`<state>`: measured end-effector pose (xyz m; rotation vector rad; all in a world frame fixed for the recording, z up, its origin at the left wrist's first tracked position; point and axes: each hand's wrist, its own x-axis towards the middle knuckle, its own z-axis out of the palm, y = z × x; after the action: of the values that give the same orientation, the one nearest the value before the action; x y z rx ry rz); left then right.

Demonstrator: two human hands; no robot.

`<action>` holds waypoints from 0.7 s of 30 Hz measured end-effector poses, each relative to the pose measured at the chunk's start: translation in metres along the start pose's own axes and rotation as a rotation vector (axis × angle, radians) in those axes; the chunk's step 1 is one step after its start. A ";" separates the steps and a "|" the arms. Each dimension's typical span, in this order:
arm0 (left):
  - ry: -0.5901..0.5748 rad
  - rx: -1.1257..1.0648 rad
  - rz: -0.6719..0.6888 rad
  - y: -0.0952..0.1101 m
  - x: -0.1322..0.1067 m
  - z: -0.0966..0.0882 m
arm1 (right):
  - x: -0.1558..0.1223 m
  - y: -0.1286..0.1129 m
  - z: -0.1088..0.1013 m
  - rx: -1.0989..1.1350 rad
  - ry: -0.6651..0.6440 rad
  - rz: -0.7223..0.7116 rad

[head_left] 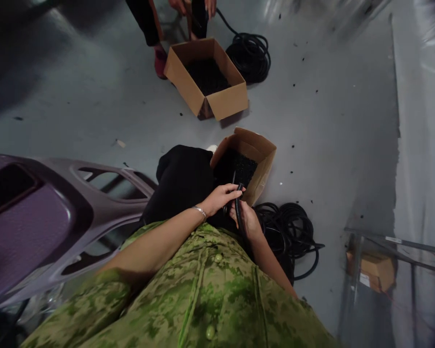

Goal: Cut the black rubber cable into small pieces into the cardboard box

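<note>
A black corrugated tube (238, 209) runs up from my lap between my hands, its end just over a small cardboard box (264, 180). My left hand (222, 198), with a bracelet at the wrist, closes its fingers on the tube near that end. Just below, my right hand (249, 221) is curled round the same tube, its fingers partly hidden. A thin, light-edged strip shows beside my left fingertips; I cannot make out what it is. Many small black pieces (245, 166) lie inside the box.
Coiled black tubing (293, 217) lies on the floor at my right. Ahead, a larger cardboard box (226, 101) holds black pieces, with another tubing coil (252, 58) beside it and a co-worker's hands behind. A purple chair (39, 232) bearing a phone (9, 188) stands left; a metal frame (413, 261) right.
</note>
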<state>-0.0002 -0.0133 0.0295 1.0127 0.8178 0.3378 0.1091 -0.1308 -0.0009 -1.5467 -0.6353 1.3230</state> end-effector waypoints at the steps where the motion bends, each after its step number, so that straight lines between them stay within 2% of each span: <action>1: 0.002 0.035 0.027 0.000 0.000 0.000 | -0.001 -0.001 0.000 0.054 -0.034 0.004; 3: 0.009 0.103 0.084 -0.001 0.001 0.000 | -0.003 -0.006 0.001 0.108 -0.091 -0.006; 6: 0.018 0.168 0.139 -0.002 0.000 0.001 | -0.002 -0.013 0.005 0.096 -0.085 -0.047; 12: 0.020 0.074 0.239 0.011 -0.021 -0.002 | -0.003 -0.024 0.011 0.219 -0.005 -0.086; 16: 0.118 0.071 0.302 0.017 -0.036 -0.010 | -0.005 -0.034 0.007 0.222 0.125 -0.072; 21: -0.033 0.142 0.236 0.005 -0.039 -0.011 | -0.006 -0.042 0.014 0.240 0.127 -0.125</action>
<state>-0.0334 -0.0276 0.0479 1.2494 0.7008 0.4683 0.1026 -0.1145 0.0398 -1.3614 -0.4675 1.1521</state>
